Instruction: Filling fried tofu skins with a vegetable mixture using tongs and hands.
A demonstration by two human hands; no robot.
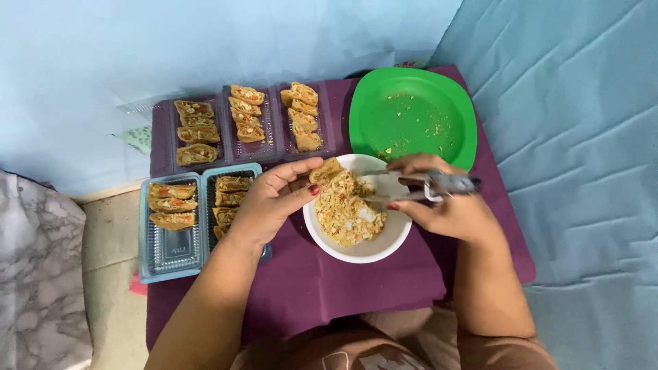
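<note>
The left hand (274, 199) has a closed grip on a fried tofu pocket (326, 170), pinched between thumb and fingers and held over the rim of the white bowl (363, 252). The right hand (449, 209) has its grip shut around metal tongs (425, 185), whose tips reach toward the pocket, just above the shredded filling (349, 212) with orange flecks that lies in the bowl. The bowl stands on a purple cloth (329, 288) over the worktop. Behind it sits a green plate (411, 116) carrying only crumbs. To the left are plastic trays (168, 250): three at the back look full of stuffed pockets (247, 113), while the two nearer ones are partly filled, with room left. Judging by this, most of the stuffing is done; some filling remains.
</note>
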